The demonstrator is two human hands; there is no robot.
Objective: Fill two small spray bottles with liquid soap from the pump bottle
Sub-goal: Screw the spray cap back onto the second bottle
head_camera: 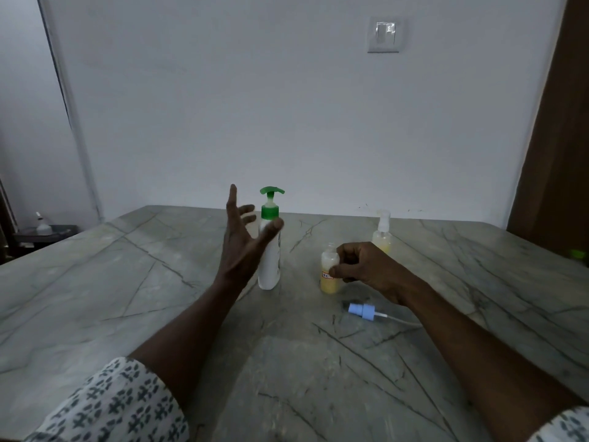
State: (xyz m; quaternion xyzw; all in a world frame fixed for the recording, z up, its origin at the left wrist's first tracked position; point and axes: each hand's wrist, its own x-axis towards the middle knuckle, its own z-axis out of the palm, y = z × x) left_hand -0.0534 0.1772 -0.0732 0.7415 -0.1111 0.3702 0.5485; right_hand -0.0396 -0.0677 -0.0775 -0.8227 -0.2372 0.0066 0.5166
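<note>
Left hand: the left hand [243, 247] is lifted off the surface and spread wide, thumb pointing up and fingers straight, grasping nothing. One finger overlaps the pump bottle's shoulder; whether it touches cannot be told.
Right hand: the right hand [366, 266] is curled round the uncapped bottle, with thumb and fingers pinching its middle.
Pump bottle: a tall white plastic pump bottle with a green pump head [271, 269] stands upright near the middle of the surface, just behind the left hand.
Uncapped bottle: a small clear plastic spray bottle without its top [329, 283] stands upright on the surface, right of the pump bottle. Yellow liquid fills its lower part and an orange label band sits at mid-height.
Capped bottle: a second small clear spray bottle with a white sprayer top [381, 237] stands farther back, behind the right hand, with pale yellow liquid inside.
Sprayer head: a pale blue spray head with a thin white dip tube [361, 311] lies on its side, in front of the uncapped bottle and beside the right wrist.
Surface: a grey-green stone surface with dark veins [127, 282] carries everything.
Sleeves: white fabric with a dark print [111, 406] covers both forearms near the camera.
Background: a pale wall with a switch plate [384, 35].
</note>
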